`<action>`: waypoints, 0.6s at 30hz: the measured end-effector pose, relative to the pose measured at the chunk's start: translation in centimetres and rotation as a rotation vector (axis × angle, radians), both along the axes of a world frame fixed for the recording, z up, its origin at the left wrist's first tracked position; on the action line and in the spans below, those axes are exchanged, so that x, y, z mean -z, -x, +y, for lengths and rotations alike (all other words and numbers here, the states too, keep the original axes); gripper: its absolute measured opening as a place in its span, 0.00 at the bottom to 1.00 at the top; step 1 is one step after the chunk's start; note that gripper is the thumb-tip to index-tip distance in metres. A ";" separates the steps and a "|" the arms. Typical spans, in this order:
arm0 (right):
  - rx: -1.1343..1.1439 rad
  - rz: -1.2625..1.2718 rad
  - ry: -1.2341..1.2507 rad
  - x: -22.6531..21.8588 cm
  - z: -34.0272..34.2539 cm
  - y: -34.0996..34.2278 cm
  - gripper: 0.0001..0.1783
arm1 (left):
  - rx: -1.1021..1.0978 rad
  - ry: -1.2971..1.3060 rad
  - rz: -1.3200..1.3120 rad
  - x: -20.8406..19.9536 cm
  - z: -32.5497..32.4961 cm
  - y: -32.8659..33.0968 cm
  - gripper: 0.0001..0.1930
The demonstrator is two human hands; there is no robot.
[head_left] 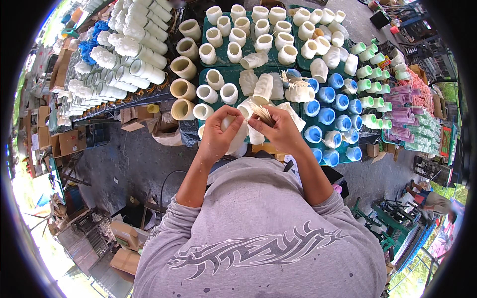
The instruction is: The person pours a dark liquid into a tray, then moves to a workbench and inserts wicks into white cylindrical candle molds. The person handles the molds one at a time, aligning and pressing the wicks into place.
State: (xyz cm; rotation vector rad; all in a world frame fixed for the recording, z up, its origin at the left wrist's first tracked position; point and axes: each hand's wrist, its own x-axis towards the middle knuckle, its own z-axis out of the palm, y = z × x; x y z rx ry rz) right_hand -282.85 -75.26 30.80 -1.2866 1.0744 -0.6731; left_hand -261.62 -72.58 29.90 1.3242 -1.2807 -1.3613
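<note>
green trays carry white cups; left hand curled around a white piece, right hand pinching pale strands.

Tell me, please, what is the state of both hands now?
Left hand: fingers curled beside a white cylinder; grip cannot be told.
Right hand: closed, holding pale strands.

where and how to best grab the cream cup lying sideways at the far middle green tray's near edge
Probably around the middle of the cream cup, coming from above: lying on its side, it turns its long rounded wall upward, while upright cups stand to its left and right.
</note>
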 end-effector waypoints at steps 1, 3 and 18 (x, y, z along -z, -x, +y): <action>0.001 -0.016 -0.003 0.0 0.0 0.0 0.12 | 0.021 0.043 -0.057 0.1 -0.1 0.0 0.08; 0.003 -0.050 -0.011 0.1 0.0 -0.2 0.12 | 0.064 0.104 -0.144 0.0 -0.2 -0.2 0.09; 0.027 0.147 0.373 -2.6 0.1 -0.8 0.08 | 0.119 0.247 -0.266 -1.2 0.2 -0.6 0.13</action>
